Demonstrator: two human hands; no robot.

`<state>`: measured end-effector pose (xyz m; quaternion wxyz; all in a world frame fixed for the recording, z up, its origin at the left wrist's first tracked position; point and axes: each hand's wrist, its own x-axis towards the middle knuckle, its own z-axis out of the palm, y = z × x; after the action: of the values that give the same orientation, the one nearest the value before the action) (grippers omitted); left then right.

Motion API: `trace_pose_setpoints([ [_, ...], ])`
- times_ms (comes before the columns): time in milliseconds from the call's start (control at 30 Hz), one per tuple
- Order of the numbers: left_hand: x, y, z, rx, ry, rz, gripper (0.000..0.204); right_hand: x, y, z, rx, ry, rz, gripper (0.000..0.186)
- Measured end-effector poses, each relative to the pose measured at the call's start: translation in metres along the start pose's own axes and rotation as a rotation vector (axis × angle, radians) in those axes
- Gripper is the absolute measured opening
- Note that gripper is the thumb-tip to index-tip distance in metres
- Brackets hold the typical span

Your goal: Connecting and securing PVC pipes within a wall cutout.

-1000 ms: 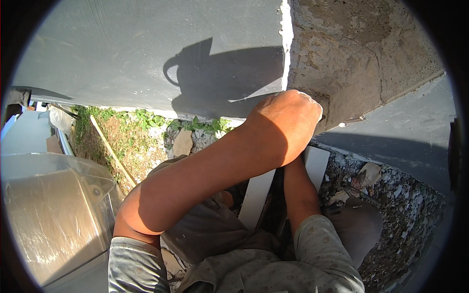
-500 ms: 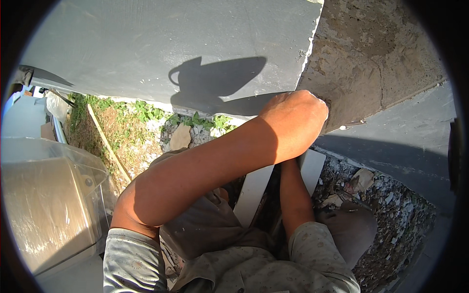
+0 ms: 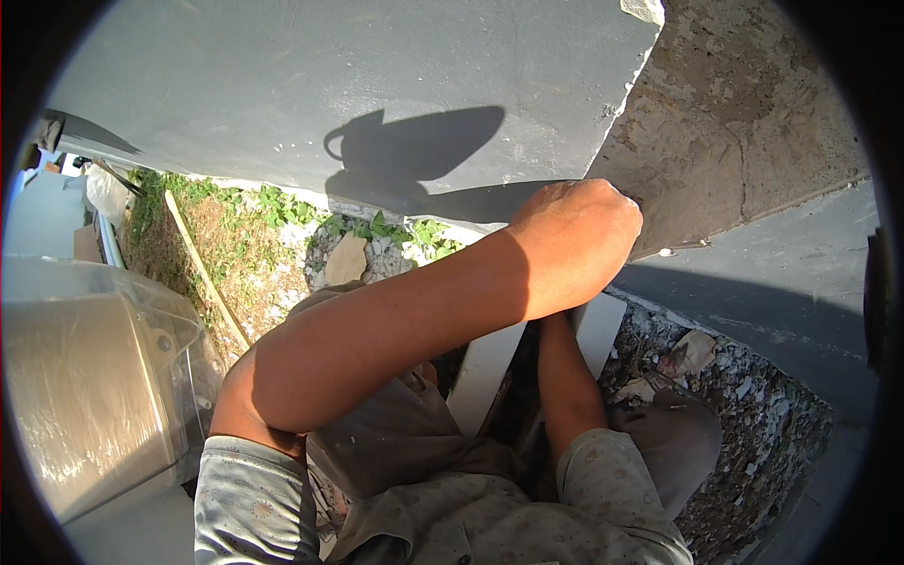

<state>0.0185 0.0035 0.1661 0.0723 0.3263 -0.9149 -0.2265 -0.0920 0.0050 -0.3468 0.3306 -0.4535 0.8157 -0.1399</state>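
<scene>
Bare patch: we see the rough brown-grey bare patch (image 3: 725, 113) at the upper right, between two smooth grey walls; it narrows downward and leftward to a corner just beside the left hand (image 3: 586, 240).
Chipped edge: the broken white chipped edge (image 3: 624, 99) divides the bare patch from the upper grey wall (image 3: 235, 75); its long axis slants from the top right down and a little left, its lower end pointing at the left hand.
Crack: a thin crack (image 3: 741, 179) runs nearly up and down through the bare patch, near the lower grey wall (image 3: 763, 250).
Markings: we make out small round motifs on the grey-green shirt (image 3: 259, 508); glare covers much of the clear plastic wrap (image 3: 179, 344) on the tan box (image 3: 80, 386), and we cannot read anything there.
Left hand: its back faces us and the fingers curl away out of sight, so we cannot tell how far they are apart, what they grip, or whether they touch the bare patch.
Right hand: hidden behind the left; only the right forearm (image 3: 568, 386) shows, rising between two pale strips (image 3: 600, 330), so we cannot tell its state.
Shadow: a dark shadow (image 3: 414, 146) with a loop at its left falls on the upper grey wall.
Ground: we find broken rubble (image 3: 753, 414) at the right, and at the left green plants (image 3: 273, 207), a flat stone (image 3: 347, 259) and a long yellowish stick (image 3: 198, 264).
</scene>
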Motion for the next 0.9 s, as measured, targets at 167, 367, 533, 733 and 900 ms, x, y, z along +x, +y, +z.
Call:
trace_pose_setpoints([
  [167,-0.001,-0.002,0.003,-0.001,0.028,0.024,0.009,-0.007,0.001,0.000,0.028,0.012,0.002,0.039],
  [367,-0.002,-0.005,0.007,-0.014,0.105,0.053,0.007,-0.024,0.006,-0.005,0.066,0.025,0.010,0.040],
  [533,-0.001,-0.006,0.009,0.025,0.108,0.061,0.007,-0.035,0.013,-0.007,0.100,0.028,0.016,0.041],
  [733,-0.003,-0.005,0.009,-0.002,0.100,0.047,0.008,-0.044,0.023,-0.009,0.172,0.047,0.008,0.042],
  [900,-0.010,-0.002,0.003,-0.019,0.070,0.017,0.010,-0.047,0.026,-0.011,0.288,0.043,0.021,0.042],
])
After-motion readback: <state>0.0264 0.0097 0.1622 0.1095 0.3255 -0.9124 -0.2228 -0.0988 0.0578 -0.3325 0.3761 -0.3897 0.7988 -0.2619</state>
